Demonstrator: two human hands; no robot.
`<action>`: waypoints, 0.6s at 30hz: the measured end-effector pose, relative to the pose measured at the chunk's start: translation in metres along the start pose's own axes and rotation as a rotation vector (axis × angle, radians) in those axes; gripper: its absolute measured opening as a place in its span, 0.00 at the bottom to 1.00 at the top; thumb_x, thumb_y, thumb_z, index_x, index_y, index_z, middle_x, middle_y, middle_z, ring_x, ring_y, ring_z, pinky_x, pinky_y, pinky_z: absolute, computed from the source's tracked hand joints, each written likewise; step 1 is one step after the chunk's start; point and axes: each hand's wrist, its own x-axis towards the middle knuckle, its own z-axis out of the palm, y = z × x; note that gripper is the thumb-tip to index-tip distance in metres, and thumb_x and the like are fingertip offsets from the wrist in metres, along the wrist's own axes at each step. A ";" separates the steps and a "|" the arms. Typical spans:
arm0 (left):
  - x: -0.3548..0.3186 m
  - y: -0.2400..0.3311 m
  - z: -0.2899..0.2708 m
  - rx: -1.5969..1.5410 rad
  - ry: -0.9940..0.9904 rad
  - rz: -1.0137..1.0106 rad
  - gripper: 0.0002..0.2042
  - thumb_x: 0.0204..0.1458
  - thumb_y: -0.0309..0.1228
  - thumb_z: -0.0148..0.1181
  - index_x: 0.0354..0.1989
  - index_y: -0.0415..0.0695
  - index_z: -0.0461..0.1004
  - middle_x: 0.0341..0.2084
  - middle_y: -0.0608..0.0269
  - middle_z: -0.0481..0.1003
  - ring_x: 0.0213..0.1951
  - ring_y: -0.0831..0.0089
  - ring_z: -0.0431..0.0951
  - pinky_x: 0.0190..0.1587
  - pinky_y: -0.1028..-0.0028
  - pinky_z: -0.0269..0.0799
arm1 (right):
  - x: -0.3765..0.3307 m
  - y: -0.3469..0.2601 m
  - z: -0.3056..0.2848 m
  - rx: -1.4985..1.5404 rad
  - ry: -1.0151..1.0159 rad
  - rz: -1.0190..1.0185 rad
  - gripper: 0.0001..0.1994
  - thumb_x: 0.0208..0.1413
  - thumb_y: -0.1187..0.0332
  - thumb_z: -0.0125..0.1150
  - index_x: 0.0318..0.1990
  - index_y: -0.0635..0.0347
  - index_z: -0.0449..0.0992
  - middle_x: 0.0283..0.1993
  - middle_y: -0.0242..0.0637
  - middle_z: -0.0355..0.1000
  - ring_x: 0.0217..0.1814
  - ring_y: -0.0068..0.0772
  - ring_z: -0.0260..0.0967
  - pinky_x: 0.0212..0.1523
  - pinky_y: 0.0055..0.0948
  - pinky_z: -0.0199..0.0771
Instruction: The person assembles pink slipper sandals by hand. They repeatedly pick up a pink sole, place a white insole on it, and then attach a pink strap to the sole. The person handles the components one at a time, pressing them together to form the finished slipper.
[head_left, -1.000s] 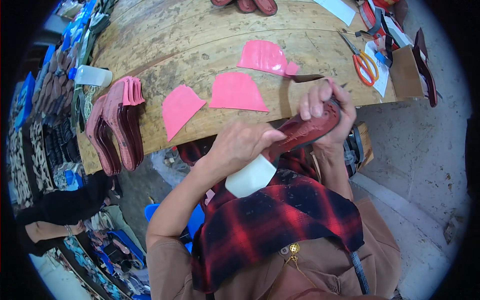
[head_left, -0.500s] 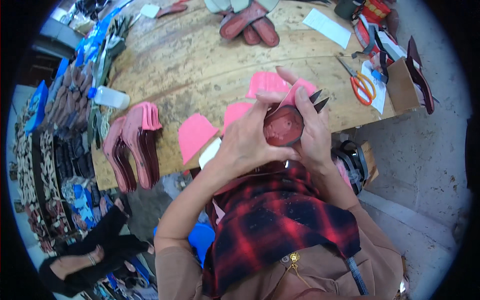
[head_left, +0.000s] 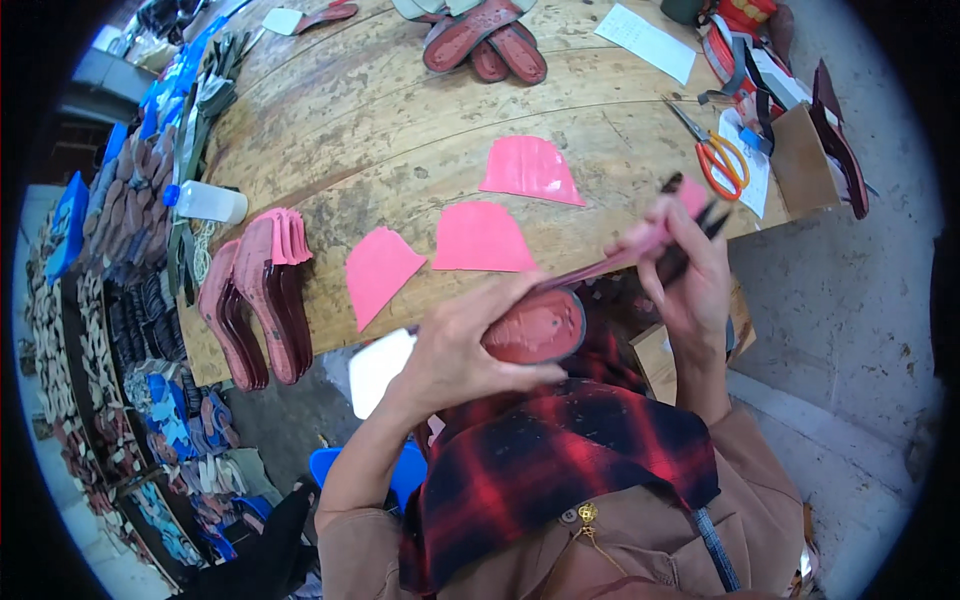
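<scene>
My left hand [head_left: 455, 345] is wrapped round a shoe sole [head_left: 535, 328] with a reddish footbed and a dark rim, held just off the table's front edge. A white piece [head_left: 383, 375] sticks out on the far side of that hand. From the sole a pink strip [head_left: 625, 250] stretches up to my right hand [head_left: 692, 265], whose fingers are closed on its end. Dark pointed blades, blurred by motion, also show in the right hand; their tool's kind is unclear. Three pink cut pieces lie ahead: one trapezoid [head_left: 530, 170], one rounded [head_left: 484, 238], one to the left [head_left: 382, 275].
Stacked reddish soles with pink ends [head_left: 270, 300] stand at the table's left edge, near a white bottle [head_left: 207, 203] with a blue cap. Orange-handled scissors [head_left: 722, 165] lie right, beside a cardboard box [head_left: 808, 165]. Sandals [head_left: 485, 45] and paper [head_left: 645, 42] lie farther back.
My hands have moved apart: the right has swung right, drawing the pink strip out from the sole. The left has moved lower with the sole. The person at lower left has mostly left view.
</scene>
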 end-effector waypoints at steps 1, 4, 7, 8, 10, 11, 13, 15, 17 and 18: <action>0.004 -0.003 -0.003 0.104 0.069 0.038 0.42 0.28 0.39 0.80 0.58 0.40 0.70 0.40 0.55 0.77 0.40 0.66 0.79 0.46 0.68 0.74 | -0.011 0.000 -0.002 0.033 -0.006 0.007 0.12 0.64 0.64 0.51 0.39 0.67 0.72 0.35 0.54 0.78 0.14 0.24 0.66 0.12 0.17 0.60; 0.021 -0.018 -0.005 0.226 0.288 0.142 0.40 0.28 0.38 0.79 0.56 0.43 0.72 0.33 0.58 0.77 0.33 0.65 0.79 0.38 0.68 0.76 | -0.035 0.007 0.010 0.065 -0.043 0.006 0.12 0.63 0.65 0.52 0.38 0.69 0.73 0.37 0.56 0.78 0.16 0.26 0.69 0.12 0.18 0.63; 0.044 -0.026 -0.001 0.220 0.381 0.142 0.39 0.28 0.34 0.78 0.57 0.42 0.72 0.36 0.55 0.79 0.36 0.65 0.80 0.41 0.69 0.76 | -0.044 0.014 0.032 -0.142 -0.041 -0.125 0.11 0.61 0.70 0.52 0.37 0.70 0.78 0.40 0.49 0.79 0.20 0.22 0.69 0.17 0.17 0.66; 0.051 -0.030 0.000 0.145 0.422 0.128 0.39 0.28 0.34 0.78 0.57 0.42 0.72 0.37 0.54 0.79 0.37 0.64 0.80 0.42 0.69 0.76 | -0.042 0.019 0.036 -0.133 -0.070 -0.143 0.10 0.60 0.73 0.54 0.39 0.70 0.80 0.42 0.45 0.79 0.22 0.19 0.69 0.20 0.15 0.66; 0.073 -0.034 0.007 -0.023 0.492 0.114 0.39 0.29 0.32 0.77 0.57 0.41 0.71 0.39 0.53 0.79 0.40 0.64 0.80 0.45 0.69 0.76 | -0.030 0.037 0.041 -0.223 -0.063 -0.296 0.09 0.58 0.78 0.55 0.43 0.69 0.80 0.45 0.43 0.79 0.25 0.19 0.71 0.22 0.13 0.65; 0.082 -0.036 0.015 -0.084 0.568 0.056 0.37 0.32 0.31 0.76 0.57 0.39 0.71 0.41 0.53 0.79 0.42 0.65 0.80 0.47 0.69 0.75 | -0.016 0.044 0.046 -0.347 -0.052 -0.366 0.10 0.56 0.81 0.56 0.44 0.67 0.80 0.45 0.42 0.79 0.33 0.24 0.75 0.29 0.19 0.72; 0.097 -0.037 0.029 -0.222 0.644 -0.096 0.34 0.36 0.32 0.74 0.55 0.37 0.68 0.43 0.53 0.77 0.45 0.67 0.78 0.48 0.69 0.74 | 0.021 0.056 0.047 -0.494 -0.113 -0.606 0.10 0.57 0.79 0.57 0.45 0.67 0.79 0.45 0.41 0.79 0.45 0.29 0.75 0.45 0.30 0.74; 0.106 -0.032 0.027 -0.304 0.550 -0.153 0.34 0.39 0.32 0.73 0.57 0.36 0.65 0.45 0.53 0.75 0.45 0.68 0.77 0.49 0.70 0.73 | 0.046 0.049 0.046 -0.532 -0.090 -0.680 0.09 0.58 0.76 0.57 0.45 0.68 0.78 0.44 0.41 0.79 0.45 0.28 0.75 0.46 0.31 0.74; 0.105 -0.014 0.015 -0.382 0.442 -0.109 0.35 0.41 0.32 0.72 0.58 0.36 0.62 0.46 0.54 0.74 0.45 0.68 0.76 0.50 0.70 0.72 | 0.064 0.038 0.044 -0.544 -0.059 -0.728 0.09 0.60 0.74 0.56 0.45 0.67 0.78 0.42 0.40 0.80 0.38 0.23 0.75 0.39 0.25 0.75; 0.102 -0.020 0.011 -0.538 0.393 -0.079 0.33 0.47 0.33 0.69 0.60 0.37 0.59 0.47 0.55 0.72 0.44 0.69 0.75 0.50 0.71 0.71 | 0.066 0.032 0.048 -0.507 -0.065 -0.600 0.09 0.61 0.72 0.56 0.45 0.67 0.78 0.41 0.39 0.80 0.34 0.20 0.73 0.34 0.23 0.72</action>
